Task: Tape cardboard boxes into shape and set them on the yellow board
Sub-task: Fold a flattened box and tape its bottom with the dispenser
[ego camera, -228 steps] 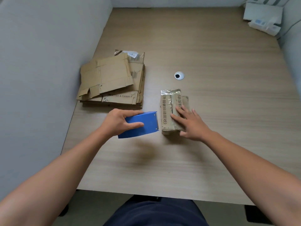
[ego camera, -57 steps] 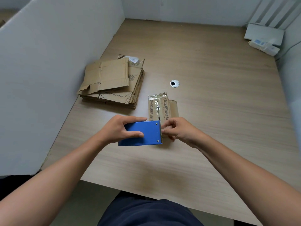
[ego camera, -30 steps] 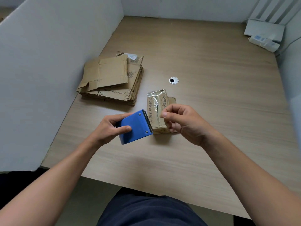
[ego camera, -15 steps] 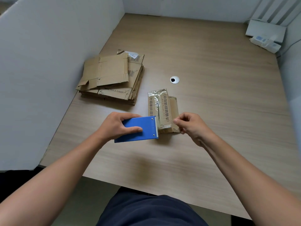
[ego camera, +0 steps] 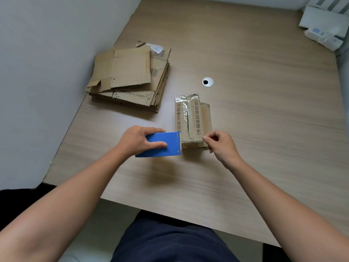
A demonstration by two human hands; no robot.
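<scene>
The printed tape running lengthwise over the small cardboard box reads "(外箱破损请拒收)" in dark characters, while left of that box the stack of flattened cartons shows "…CTER & GAMBLE" on a lower sheet, its barcode labels too small to read.

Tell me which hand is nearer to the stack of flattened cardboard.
Left. The left hand, gripping the blue tape dispenser, is in front of the cardboard stack; the right hand is farther right, at the near corner of the small taped box.
</scene>
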